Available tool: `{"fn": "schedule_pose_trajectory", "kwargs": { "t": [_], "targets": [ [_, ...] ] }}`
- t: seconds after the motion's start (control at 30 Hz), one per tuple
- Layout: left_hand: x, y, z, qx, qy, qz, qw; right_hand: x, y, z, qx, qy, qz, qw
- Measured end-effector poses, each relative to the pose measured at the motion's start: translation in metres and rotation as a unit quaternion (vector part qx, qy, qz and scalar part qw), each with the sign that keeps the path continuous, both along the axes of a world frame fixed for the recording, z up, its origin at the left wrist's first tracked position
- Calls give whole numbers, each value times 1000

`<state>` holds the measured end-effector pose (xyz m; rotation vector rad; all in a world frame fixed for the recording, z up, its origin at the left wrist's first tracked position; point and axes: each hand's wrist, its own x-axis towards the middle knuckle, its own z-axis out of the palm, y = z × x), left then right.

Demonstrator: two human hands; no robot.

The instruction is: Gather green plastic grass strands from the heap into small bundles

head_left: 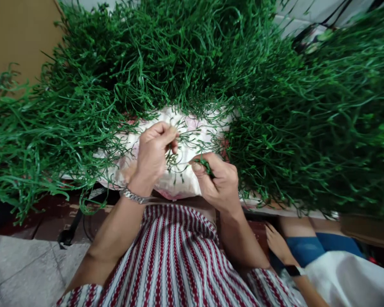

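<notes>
My left hand (155, 149), with a metal watch on its wrist, is closed in a pinch above a white and pink plastic sheet (179, 185). Whatever sits between its fingertips is too small to make out. My right hand (218, 181) is closed around a small bunch of green plant-like stems (205, 164), which shows between thumb and curled forefinger. One thin stem points from it toward my left hand. Loose green stems (187, 136) with small forked tips lie scattered on the sheet around both hands.
Large heaps of the same stems rise at the back (179, 51), left (45, 140) and right (307, 123). At lower right sits another person, whose hand (277, 243) rests near the table's edge. A brown panel (19, 38) stands at upper left; tiled floor (25, 273) shows at lower left.
</notes>
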<state>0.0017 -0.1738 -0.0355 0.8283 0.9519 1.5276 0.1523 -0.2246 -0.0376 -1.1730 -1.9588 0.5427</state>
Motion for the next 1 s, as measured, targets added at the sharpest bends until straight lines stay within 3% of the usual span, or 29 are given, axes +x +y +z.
{"fn": "schedule_pose_trajectory", "kwargs": {
  "t": [0.1,0.23,0.33,0.43,0.53,0.6,0.73,0.87,1.0],
  "targets": [
    [-9,-6,-4,-23,-18,-44,999,10,13,2,-25,11,30,999],
    [-15,-9,-8,-23,-27,-86,996,1,24,-12,-67,38,100,992],
    [-12,-11,-8,-25,-21,-82,996,-14,27,-22,-102,17,157,982],
    [-7,-12,-9,-8,6,-37,999,-24,24,-27,-137,-7,147,979],
    [-6,-13,-11,27,48,18,998,-27,21,-29,-154,14,94,983],
    [-9,-17,-13,36,73,24,996,-25,20,-28,-154,42,78,984],
    [-18,-32,-18,45,190,27,980,-19,20,-27,-146,79,93,982],
    [-24,-47,-22,60,349,-27,935,-17,19,-29,-135,82,110,981],
    [-24,-51,-24,111,390,-28,914,-18,18,-33,-132,78,134,979]
  ]
}}
